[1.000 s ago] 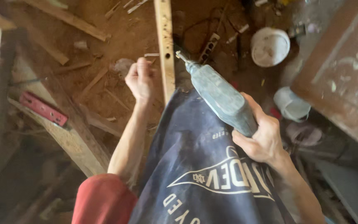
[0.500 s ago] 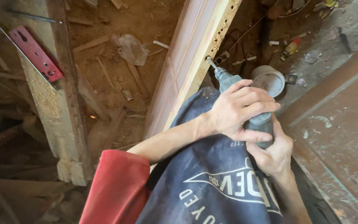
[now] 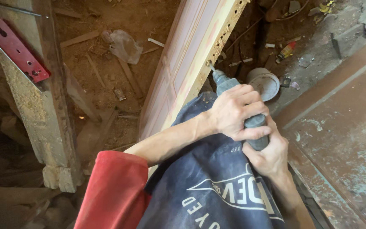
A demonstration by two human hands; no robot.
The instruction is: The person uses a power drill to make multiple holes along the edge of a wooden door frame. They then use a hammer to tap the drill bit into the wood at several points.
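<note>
Both grips clamp the drill (image 3: 238, 108); left hand (image 3: 236, 112) stacked over right hand (image 3: 267, 154).

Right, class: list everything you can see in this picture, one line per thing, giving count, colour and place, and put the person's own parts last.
Power drill: one, grey-green, centre, bit against the board's edge.
Wooden board: one, pale with a pinkish face and a row of holes along its edge, centre, running up to the top.
Metal plate: one, red, upper left, on a timber.
Timber post: one, rough pale wood, left.
Plastic bag: one, clear, on the dirt floor, top centre.
Round tub: one, whitish, right of the drill.
Panel: one, reddish-brown, right.
Apron: one, dark blue, bottom centre.
Sleeve: one, red, bottom left.
Left hand: gripping the drill's body.
Right hand: gripping the drill's rear.
</note>
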